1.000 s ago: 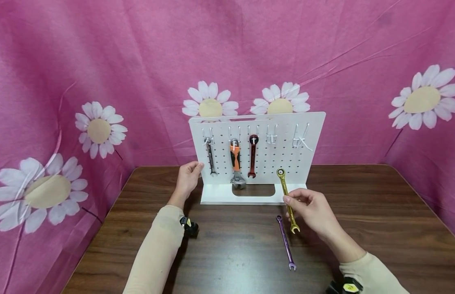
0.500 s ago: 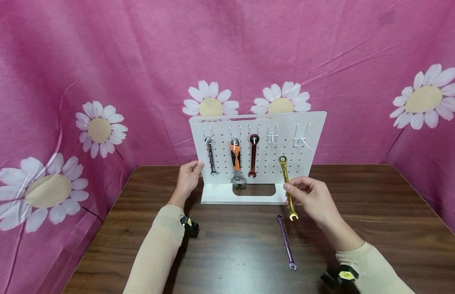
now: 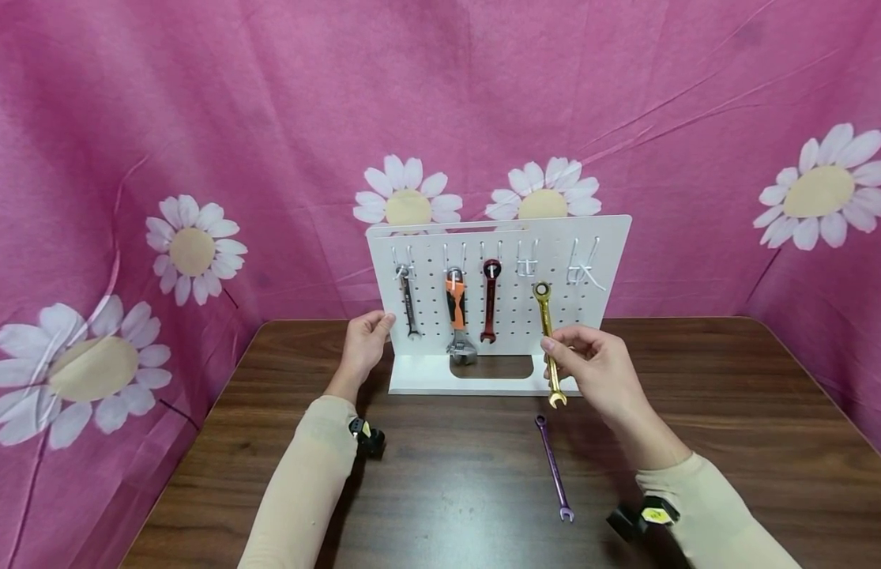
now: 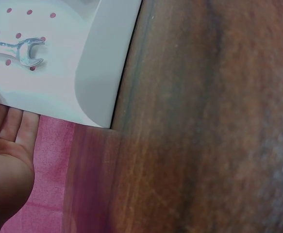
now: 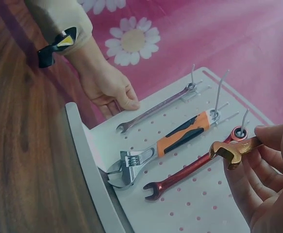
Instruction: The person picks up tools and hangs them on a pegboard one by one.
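Observation:
My right hand [image 3: 602, 370] pinches a gold ratcheting combination wrench [image 3: 547, 332] between thumb and fingers, ring end up, in front of the board's right half. In the right wrist view its open end [image 5: 231, 153] points toward the camera. My left hand [image 3: 365, 348] grips the left edge of a white pegboard stand [image 3: 440, 385], thumb in front and fingers behind, as the left wrist view shows. From hooks on the board hang a silver wrench [image 3: 409, 304], an orange-and-black adjustable wrench [image 3: 457, 304] and a red wrench [image 3: 490, 304]. A purple wrench [image 3: 554, 470] lies on the table below my right hand.
Two white hooks, a middle-right hook [image 3: 527, 265] and a far-right hook [image 3: 584, 273], carry no tool. The stand rests on a brown wooden table [image 3: 440, 482]. Behind it hangs a pink cloth [image 3: 305, 158] with large white daisies.
My right hand has lifted the gold wrench up and slightly left, its ring end now nearer the hooks. The left hand, the board and the purple wrench have stayed in place.

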`<state>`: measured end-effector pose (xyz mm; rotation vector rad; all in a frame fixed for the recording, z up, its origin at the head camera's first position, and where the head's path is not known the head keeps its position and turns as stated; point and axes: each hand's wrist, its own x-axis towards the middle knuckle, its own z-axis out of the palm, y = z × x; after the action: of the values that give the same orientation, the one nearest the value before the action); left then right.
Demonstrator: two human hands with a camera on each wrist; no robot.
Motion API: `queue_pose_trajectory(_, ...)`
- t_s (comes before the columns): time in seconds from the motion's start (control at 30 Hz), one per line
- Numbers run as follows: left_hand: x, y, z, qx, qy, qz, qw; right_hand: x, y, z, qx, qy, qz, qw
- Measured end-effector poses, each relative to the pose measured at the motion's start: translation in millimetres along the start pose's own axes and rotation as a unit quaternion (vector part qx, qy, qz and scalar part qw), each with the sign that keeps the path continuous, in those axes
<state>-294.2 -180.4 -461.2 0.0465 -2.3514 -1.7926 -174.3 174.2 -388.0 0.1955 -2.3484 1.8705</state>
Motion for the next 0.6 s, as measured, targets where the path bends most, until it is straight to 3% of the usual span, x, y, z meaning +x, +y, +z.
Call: queue_pose_trajectory(0.6, -1.1, 1.3, 0.4, -0.010, -0.004, 0.000, 0.9999, 17.5, -8.2, 9.7, 0.003, 0.020, -0.004, 0.9998)
